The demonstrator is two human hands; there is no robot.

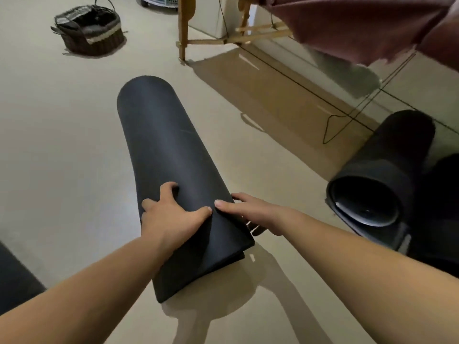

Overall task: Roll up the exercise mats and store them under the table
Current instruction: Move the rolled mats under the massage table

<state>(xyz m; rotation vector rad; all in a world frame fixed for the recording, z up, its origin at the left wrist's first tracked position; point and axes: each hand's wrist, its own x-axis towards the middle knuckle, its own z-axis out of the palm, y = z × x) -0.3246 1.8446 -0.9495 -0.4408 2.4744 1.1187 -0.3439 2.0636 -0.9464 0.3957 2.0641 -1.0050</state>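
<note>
A black exercise mat [164, 145], rolled into a long tube, lies on the beige floor and points away from me. My left hand [171, 214] presses on top of its near part with the fingers spread. My right hand [253, 212] grips the roll's right side, fingers tucked behind the outer flap. A second rolled black mat [382, 170] lies on the floor at the right, its open end facing me. The wooden folding table [183, 33], covered by a dark red cloth [360, 28], stands at the back right.
A dark wicker basket [92, 33] sits on the floor at the back left. Thin black cables [335, 130] trail under the table. Another black mat's edge [15, 276] shows at the lower left. A wheeled plastic cart [159, 1] is at the top.
</note>
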